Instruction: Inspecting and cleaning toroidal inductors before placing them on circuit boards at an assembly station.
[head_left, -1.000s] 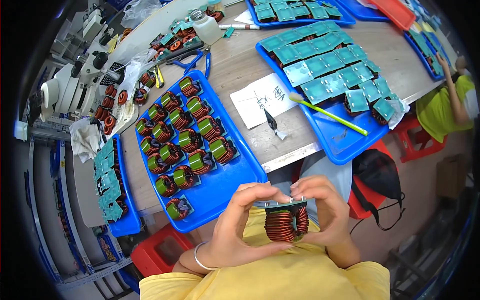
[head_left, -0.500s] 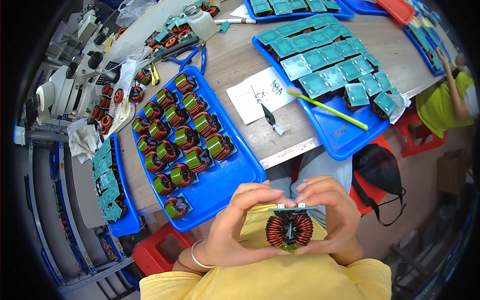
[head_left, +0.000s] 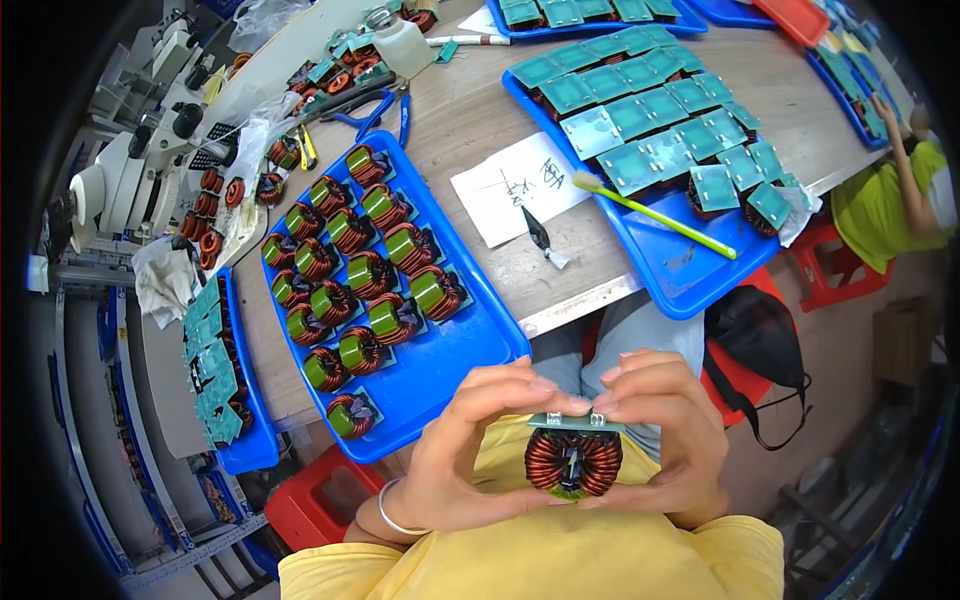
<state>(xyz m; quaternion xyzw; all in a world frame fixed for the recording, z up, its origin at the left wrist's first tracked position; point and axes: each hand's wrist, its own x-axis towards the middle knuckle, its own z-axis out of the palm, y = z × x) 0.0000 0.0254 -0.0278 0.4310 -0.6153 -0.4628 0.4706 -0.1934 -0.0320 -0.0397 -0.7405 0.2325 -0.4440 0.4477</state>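
Observation:
Between my hands, close to my chest, is a toroidal coil (head_left: 573, 462) wound with copper wire. A green circuit board (head_left: 575, 423) sits on top of it, with two small pale parts on its upper face. My left hand (head_left: 470, 450) grips it from the left, fingers on the board and thumb beneath the coil. From the right, my right hand (head_left: 668, 440) holds it the same way. Ahead and to the left, a blue tray (head_left: 480, 370) carries several similar coils with green tops, standing on boards.
Another blue tray (head_left: 680, 290) holds rows of board-topped coils, with a yellow-green brush (head_left: 670, 222) across it. Between the trays lie a written paper (head_left: 495, 200) and a small black pointed tool (head_left: 537, 232). Blue-handled pliers (head_left: 375, 115) lie farther back. A co-worker (head_left: 895, 200) sits at far right.
The coil has shifted slightly left and its board has tilted, showing more of the upper face. My fingertips have moved in closer around the pale parts.

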